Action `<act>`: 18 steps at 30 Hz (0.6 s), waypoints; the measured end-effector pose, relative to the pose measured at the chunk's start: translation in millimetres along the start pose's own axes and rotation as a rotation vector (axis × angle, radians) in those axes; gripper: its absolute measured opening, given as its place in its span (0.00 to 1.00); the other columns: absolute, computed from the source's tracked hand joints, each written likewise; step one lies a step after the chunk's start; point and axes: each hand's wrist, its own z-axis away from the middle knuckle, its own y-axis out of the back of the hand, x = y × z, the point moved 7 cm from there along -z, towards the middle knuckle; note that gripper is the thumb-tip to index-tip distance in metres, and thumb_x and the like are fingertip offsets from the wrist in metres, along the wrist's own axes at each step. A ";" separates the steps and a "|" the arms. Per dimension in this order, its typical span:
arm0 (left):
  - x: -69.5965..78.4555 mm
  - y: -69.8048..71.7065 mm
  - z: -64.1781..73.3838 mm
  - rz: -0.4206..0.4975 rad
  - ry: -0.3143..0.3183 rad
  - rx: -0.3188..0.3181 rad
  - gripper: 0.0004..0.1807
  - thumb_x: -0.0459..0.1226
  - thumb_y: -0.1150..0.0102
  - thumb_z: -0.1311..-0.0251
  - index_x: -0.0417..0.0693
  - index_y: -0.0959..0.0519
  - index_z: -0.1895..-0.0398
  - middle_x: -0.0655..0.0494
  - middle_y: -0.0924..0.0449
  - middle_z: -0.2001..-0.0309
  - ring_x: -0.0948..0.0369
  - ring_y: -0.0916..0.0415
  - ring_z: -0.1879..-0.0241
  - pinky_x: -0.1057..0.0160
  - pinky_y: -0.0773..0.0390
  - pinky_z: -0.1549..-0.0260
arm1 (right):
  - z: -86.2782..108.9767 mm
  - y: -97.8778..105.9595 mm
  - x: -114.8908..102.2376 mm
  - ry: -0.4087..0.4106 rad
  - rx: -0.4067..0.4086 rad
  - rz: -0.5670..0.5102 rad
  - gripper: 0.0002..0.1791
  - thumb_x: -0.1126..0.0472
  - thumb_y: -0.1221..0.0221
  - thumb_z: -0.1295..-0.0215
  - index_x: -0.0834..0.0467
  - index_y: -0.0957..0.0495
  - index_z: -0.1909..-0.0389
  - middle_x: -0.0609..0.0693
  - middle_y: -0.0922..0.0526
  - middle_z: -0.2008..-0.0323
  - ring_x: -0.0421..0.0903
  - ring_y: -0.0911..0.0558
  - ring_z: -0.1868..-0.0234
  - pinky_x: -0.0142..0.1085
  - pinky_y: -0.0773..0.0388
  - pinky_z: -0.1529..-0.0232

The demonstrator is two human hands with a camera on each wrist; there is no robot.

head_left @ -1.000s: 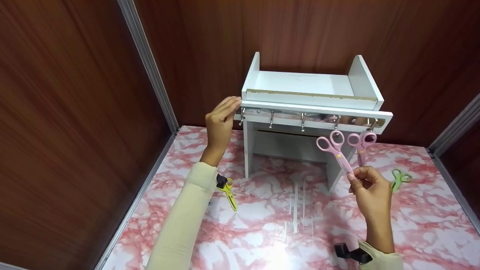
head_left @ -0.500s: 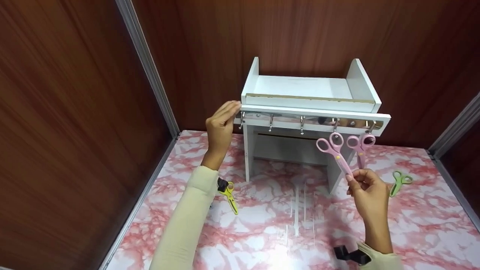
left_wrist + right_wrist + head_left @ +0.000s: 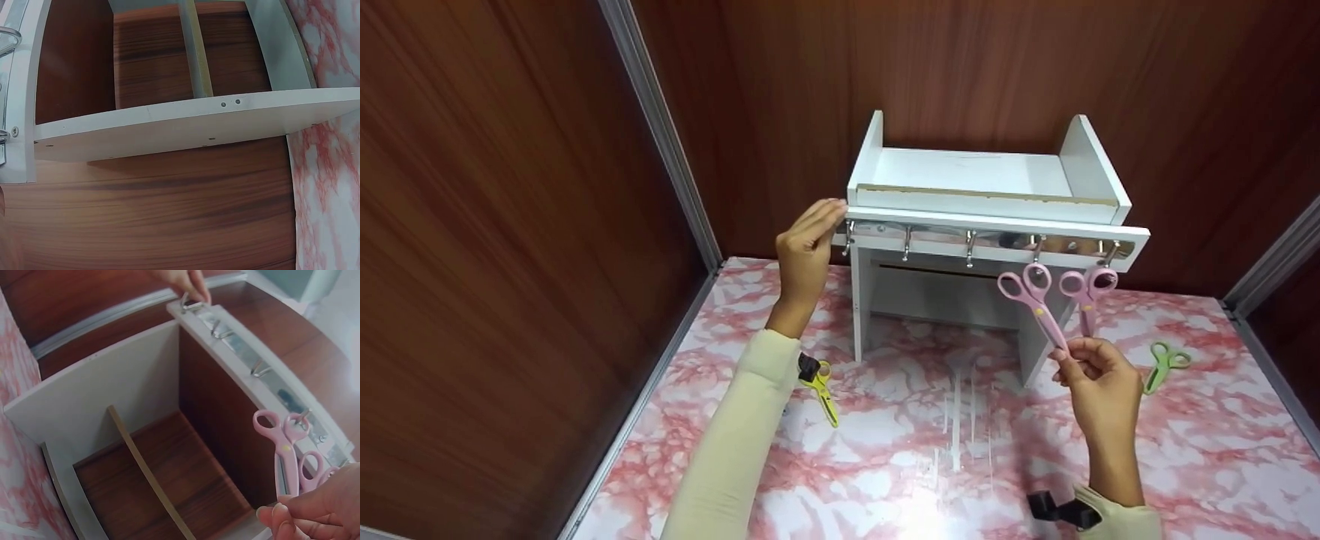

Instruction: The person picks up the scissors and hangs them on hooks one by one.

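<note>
My right hand (image 3: 1106, 386) pinches a pair of pink scissors (image 3: 1041, 309) by the blade end, handles up. One finger loop is at the fourth hook of the white hook rail (image 3: 937, 238); in the right wrist view the hook shows through that loop. A second pair of pink scissors (image 3: 1086, 300) hangs from the rightmost hook, just beside. My left hand (image 3: 804, 259) rests its fairly straight fingers against the rail's left end. Its thumb is largely hidden. Hardly any of the left hand shows in the left wrist view.
Behind the rail stands a white shelf unit (image 3: 975, 171). Yellow scissors (image 3: 823, 394) lie near the left sleeve, and green scissors (image 3: 1165, 366) lie right of my right hand. The red-and-white marbled tabletop (image 3: 877, 472) meets brown wood-grain panels (image 3: 765, 90).
The view shifts slightly. Both hands stay in about the same place; the pink scissors remain pinched at the fourth hook.
</note>
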 end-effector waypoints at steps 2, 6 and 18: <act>0.0 0.0 0.0 -0.001 0.005 0.000 0.07 0.27 0.34 0.39 0.36 0.11 0.58 0.42 0.12 0.55 0.52 0.15 0.49 0.62 0.19 0.44 | 0.1 -0.2 0.0 0.007 0.001 0.004 0.09 0.71 0.32 0.36 0.69 0.17 0.56 0.43 0.15 0.74 0.33 0.21 0.80 0.23 0.20 0.77; -0.8 -0.2 0.5 0.002 0.013 0.000 0.07 0.27 0.33 0.38 0.37 0.11 0.58 0.45 0.12 0.55 0.52 0.15 0.50 0.62 0.18 0.44 | 0.5 -1.5 0.7 0.008 -0.005 0.072 0.08 0.69 0.32 0.36 0.68 0.14 0.57 0.47 0.15 0.77 0.33 0.21 0.80 0.22 0.25 0.79; 0.7 0.3 -1.1 0.022 -0.006 0.000 0.07 0.27 0.34 0.38 0.36 0.11 0.59 0.44 0.12 0.55 0.52 0.15 0.50 0.61 0.18 0.45 | 2.9 -12.2 5.4 0.029 -0.039 0.089 0.06 0.67 0.32 0.35 0.67 0.12 0.62 0.38 0.18 0.82 0.34 0.21 0.81 0.24 0.29 0.82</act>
